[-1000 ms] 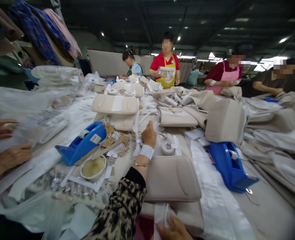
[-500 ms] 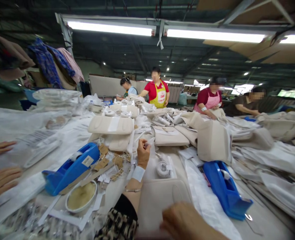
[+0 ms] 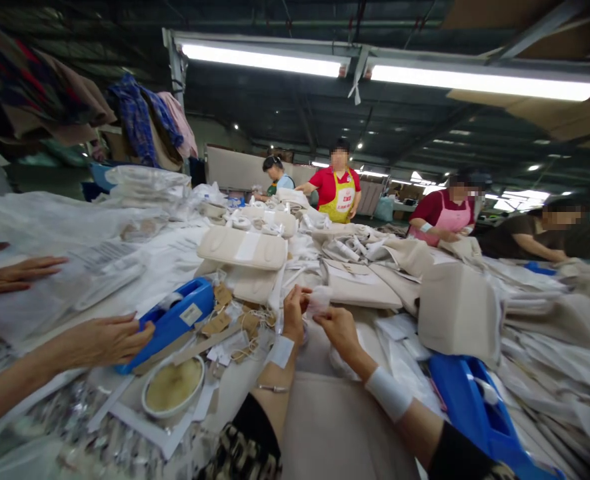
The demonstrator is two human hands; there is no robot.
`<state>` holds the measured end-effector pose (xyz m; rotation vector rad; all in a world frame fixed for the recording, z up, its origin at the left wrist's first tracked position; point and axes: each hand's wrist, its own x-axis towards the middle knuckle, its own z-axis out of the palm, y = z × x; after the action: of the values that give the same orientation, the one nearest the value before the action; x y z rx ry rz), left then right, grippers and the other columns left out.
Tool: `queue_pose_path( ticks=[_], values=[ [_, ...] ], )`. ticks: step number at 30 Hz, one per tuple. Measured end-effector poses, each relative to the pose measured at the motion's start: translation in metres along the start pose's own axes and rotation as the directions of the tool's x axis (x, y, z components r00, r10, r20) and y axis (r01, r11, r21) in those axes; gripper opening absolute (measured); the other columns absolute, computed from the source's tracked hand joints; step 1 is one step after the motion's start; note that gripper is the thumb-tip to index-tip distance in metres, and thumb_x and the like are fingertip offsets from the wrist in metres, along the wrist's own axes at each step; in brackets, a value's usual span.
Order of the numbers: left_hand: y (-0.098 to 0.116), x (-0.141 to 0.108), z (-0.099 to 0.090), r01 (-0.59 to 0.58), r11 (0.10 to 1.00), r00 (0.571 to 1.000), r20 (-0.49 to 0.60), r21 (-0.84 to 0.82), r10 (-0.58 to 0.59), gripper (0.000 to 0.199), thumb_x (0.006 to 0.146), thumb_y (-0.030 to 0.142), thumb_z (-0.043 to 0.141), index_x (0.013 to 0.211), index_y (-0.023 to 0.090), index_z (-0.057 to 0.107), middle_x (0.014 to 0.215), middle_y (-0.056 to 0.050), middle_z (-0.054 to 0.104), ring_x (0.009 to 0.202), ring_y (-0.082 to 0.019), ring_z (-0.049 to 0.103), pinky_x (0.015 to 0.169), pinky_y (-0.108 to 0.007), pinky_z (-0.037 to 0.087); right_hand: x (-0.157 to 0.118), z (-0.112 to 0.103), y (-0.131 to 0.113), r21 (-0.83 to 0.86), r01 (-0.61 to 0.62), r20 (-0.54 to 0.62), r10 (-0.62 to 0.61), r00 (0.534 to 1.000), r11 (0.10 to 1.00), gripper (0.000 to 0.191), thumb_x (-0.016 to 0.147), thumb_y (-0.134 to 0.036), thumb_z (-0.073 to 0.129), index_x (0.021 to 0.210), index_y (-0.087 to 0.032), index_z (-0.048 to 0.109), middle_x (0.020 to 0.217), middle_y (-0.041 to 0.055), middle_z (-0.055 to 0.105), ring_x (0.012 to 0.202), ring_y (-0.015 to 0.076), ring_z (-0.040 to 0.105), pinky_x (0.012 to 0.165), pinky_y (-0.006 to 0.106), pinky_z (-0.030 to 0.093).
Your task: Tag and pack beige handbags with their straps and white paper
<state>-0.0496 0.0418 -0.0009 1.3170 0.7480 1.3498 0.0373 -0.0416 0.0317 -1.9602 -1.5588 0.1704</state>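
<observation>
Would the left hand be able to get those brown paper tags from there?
Probably yes: the brown paper tags lie just left of the left hand, with nothing bulky in between. But it seems busy with a clear plastic piece and might need to let go first.

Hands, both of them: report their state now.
Left hand: closed, pinching translucent plastic.
Right hand: closed, fingertips at the same plastic's lower edge.
</observation>
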Motion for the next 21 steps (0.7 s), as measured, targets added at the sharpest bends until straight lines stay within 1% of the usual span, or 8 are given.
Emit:
queue_pose_path(
  ticks=[3,5,8,10,12,14,17,21],
  values=[
    [-0.004,0.002,0.0,0.047,0.991,0.99,0.124,0.129,-0.063,0.045,0.096,0.045,0.03,0.086,0.014,0.061,0.068,-0.007,0.068,0.061,-0.016,0.064,0.058,-0.024,0.05,-0.027,-0.006,-0.001,0.006,0.107,-0.008,-0.106,0.994,0.994,0.018,0.087,-0.027,0.059,0.085,-0.018,0.075,0.085,0.0053,0.073,0.079,0.0195,0.065,0.071,0.026,0.044],
    [-0.006,0.001,0.002,0.05,0.969,0.967,0.231,0.243,-0.108,0.037,0.094,0.037,0.035,0.083,0.014,0.063,0.069,-0.006,0.07,0.061,-0.015,0.066,0.061,-0.024,0.051,-0.045,-0.011,-0.003,-0.005,0.285,-0.008,-0.285,0.959,0.959,0.018,0.089,-0.023,0.057,0.083,-0.019,0.073,0.087,0.0047,0.072,0.083,0.0186,0.064,0.073,0.025,0.043],
    [-0.008,-0.005,0.006,-0.012,0.895,0.924,0.348,0.446,-0.161,0.023,0.087,0.024,0.048,0.073,0.016,0.065,0.073,-0.005,0.072,0.072,-0.017,0.068,0.072,-0.027,0.052,-0.069,-0.016,-0.004,-0.066,0.576,0.004,-0.577,0.817,0.815,0.027,0.094,-0.014,0.046,0.081,-0.018,0.07,0.081,0.0042,0.067,0.08,0.0159,0.06,0.072,0.025,0.042],
    [-0.009,-0.011,0.008,-0.079,0.811,0.906,0.381,0.58,-0.183,0.017,0.08,0.017,0.057,0.065,0.017,0.065,0.076,-0.007,0.073,0.085,-0.022,0.069,0.084,-0.033,0.05,-0.083,-0.018,-0.002,-0.13,0.671,0.031,-0.673,0.739,0.73,0.033,0.097,-0.011,0.04,0.078,-0.017,0.067,0.078,0.0043,0.065,0.076,0.0156,0.057,0.068,0.025,0.04],
    [-0.01,-0.017,0.01,-0.144,0.716,0.894,0.4,0.683,-0.202,0.014,0.076,0.014,0.061,0.064,0.019,0.067,0.081,-0.008,0.073,0.097,-0.027,0.067,0.092,-0.038,0.047,-0.096,-0.021,0.001,-0.174,0.724,0.077,-0.724,0.686,0.667,0.037,0.099,-0.012,0.036,0.074,-0.017,0.063,0.075,0.0043,0.062,0.072,0.0158,0.054,0.063,0.026,0.038],
    [-0.011,-0.021,0.012,-0.199,0.631,0.882,0.418,0.75,-0.218,0.013,0.076,0.014,0.061,0.068,0.02,0.069,0.087,-0.01,0.074,0.103,-0.03,0.066,0.096,-0.041,0.045,-0.109,-0.024,0.003,-0.174,0.755,0.126,-0.746,0.654,0.632,0.038,0.1,-0.014,0.035,0.071,-0.017,0.059,0.074,0.0038,0.061,0.069,0.0155,0.051,0.06,0.027,0.036],
    [-0.013,-0.023,0.014,-0.266,0.537,0.863,0.446,0.8,-0.236,0.016,0.08,0.015,0.058,0.076,0.02,0.072,0.095,-0.012,0.073,0.105,-0.032,0.065,0.095,-0.043,0.045,-0.128,-0.03,0.004,-0.123,0.772,0.201,-0.747,0.634,0.623,0.037,0.101,-0.017,0.034,0.074,-0.016,0.059,0.078,0.0048,0.061,0.072,0.0162,0.051,0.063,0.028,0.039],
    [-0.013,-0.023,0.016,-0.318,0.475,0.844,0.473,0.82,-0.251,0.019,0.082,0.017,0.055,0.083,0.021,0.074,0.099,-0.012,0.073,0.105,-0.031,0.065,0.094,-0.041,0.046,-0.149,-0.033,0.005,-0.071,0.772,0.286,-0.728,0.623,0.632,0.033,0.101,-0.02,0.033,0.084,-0.016,0.062,0.09,0.0089,0.063,0.09,0.0206,0.054,0.076,0.033,0.047]
  ],
)
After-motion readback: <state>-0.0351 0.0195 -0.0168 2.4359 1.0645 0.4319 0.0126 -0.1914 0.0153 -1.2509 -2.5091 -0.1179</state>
